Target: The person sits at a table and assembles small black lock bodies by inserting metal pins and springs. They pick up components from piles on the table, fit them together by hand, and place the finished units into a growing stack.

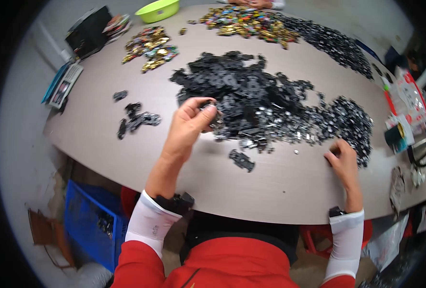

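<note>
My left hand (190,122) reaches into the near edge of a big heap of flat black plastic parts (241,91) on the grey table (102,120), its fingers pinched on one black part (212,108). My right hand (342,161) rests at the right, fingers curled on a small black piece (334,152) beside a pile of small black wheels (352,122). A single black chassis-like part (242,160) lies between my hands. Both forearms wear white sleeves.
A small group of black parts (137,120) lies left of my left hand. Heaps of gold and coloured pieces (150,46) sit far back, with a green bowl (157,10). A blue crate (90,218) stands under the table. Another person's hands (251,3) show at the far edge.
</note>
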Demonstrator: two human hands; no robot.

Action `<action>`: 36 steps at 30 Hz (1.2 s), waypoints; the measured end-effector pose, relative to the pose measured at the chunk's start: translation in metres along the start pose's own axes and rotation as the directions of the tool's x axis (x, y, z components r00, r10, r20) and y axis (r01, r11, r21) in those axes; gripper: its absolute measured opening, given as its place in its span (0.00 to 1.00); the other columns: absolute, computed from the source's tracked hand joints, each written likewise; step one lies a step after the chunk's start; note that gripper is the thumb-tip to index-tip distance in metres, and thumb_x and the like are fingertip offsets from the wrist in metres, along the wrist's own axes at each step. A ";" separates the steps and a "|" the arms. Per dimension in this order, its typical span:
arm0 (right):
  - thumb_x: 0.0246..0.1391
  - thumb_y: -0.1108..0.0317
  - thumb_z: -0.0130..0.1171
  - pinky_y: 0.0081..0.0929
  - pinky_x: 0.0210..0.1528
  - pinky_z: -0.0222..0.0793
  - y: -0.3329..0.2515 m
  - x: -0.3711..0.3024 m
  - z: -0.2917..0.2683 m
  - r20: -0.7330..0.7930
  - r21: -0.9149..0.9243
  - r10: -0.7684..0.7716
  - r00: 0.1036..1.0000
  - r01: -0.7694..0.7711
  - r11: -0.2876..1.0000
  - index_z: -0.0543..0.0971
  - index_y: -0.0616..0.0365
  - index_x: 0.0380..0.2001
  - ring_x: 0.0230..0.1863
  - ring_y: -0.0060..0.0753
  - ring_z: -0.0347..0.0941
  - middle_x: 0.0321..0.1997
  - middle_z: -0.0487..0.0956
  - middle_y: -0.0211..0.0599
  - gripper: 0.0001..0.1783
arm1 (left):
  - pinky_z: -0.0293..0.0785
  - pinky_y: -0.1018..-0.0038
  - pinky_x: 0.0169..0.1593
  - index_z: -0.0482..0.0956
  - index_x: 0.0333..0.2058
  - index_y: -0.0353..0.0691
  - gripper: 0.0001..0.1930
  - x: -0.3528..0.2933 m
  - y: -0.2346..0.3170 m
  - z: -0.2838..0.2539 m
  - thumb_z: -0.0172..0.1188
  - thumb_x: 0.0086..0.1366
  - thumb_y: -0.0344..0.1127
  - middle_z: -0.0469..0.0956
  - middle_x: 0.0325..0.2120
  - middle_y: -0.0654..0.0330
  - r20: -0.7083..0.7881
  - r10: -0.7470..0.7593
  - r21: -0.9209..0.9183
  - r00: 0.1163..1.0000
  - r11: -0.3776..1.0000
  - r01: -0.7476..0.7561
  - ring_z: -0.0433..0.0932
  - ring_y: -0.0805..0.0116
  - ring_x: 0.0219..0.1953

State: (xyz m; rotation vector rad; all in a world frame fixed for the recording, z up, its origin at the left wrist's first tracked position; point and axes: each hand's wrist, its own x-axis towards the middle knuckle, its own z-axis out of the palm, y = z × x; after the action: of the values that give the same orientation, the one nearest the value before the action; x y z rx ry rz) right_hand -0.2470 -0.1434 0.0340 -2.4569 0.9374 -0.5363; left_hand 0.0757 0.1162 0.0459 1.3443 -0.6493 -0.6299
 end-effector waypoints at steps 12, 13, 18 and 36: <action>0.49 0.81 0.62 0.39 0.39 0.71 -0.073 -0.020 0.025 0.123 -0.005 -0.337 0.933 0.340 0.940 0.75 0.62 0.31 0.36 0.48 0.75 0.37 0.73 0.43 0.06 | 0.71 0.66 0.54 0.81 0.46 0.37 0.14 -0.038 0.008 -0.058 0.62 0.61 0.27 0.78 0.46 0.53 0.191 0.294 0.817 0.936 0.481 -0.318 0.76 0.58 0.49; 0.50 0.81 0.62 0.39 0.39 0.71 -0.075 -0.021 0.030 0.138 0.007 -0.353 0.925 0.355 0.935 0.75 0.62 0.31 0.37 0.48 0.75 0.38 0.73 0.43 0.06 | 0.71 0.66 0.54 0.82 0.45 0.38 0.13 -0.044 0.006 -0.040 0.63 0.60 0.27 0.78 0.46 0.52 0.299 0.225 0.774 0.927 0.511 -0.373 0.76 0.57 0.50; 0.50 0.79 0.62 0.38 0.41 0.73 -0.075 -0.030 0.033 0.171 0.073 -0.377 0.910 0.370 0.926 0.77 0.63 0.32 0.37 0.47 0.76 0.41 0.75 0.41 0.06 | 0.70 0.65 0.50 0.82 0.44 0.40 0.13 -0.043 -0.001 0.027 0.64 0.59 0.29 0.77 0.41 0.56 0.554 0.146 0.726 0.820 0.397 -0.561 0.73 0.55 0.46; 0.47 0.70 0.68 0.40 0.39 0.70 -0.058 -0.014 0.034 0.064 -0.044 -0.169 0.984 0.172 0.984 0.77 0.61 0.30 0.35 0.47 0.75 0.30 0.77 0.42 0.10 | 0.73 0.81 0.38 0.74 0.48 0.35 0.12 -0.009 -0.012 0.086 0.61 0.68 0.31 0.78 0.31 0.67 0.316 -0.254 0.099 0.914 0.967 0.235 0.76 0.81 0.34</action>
State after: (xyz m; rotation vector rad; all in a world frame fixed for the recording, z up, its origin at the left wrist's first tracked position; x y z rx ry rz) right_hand -0.2095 -0.0854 0.0344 -2.5975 0.7291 -0.4988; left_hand 0.0059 0.0642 0.0428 1.4009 -0.7763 -1.0608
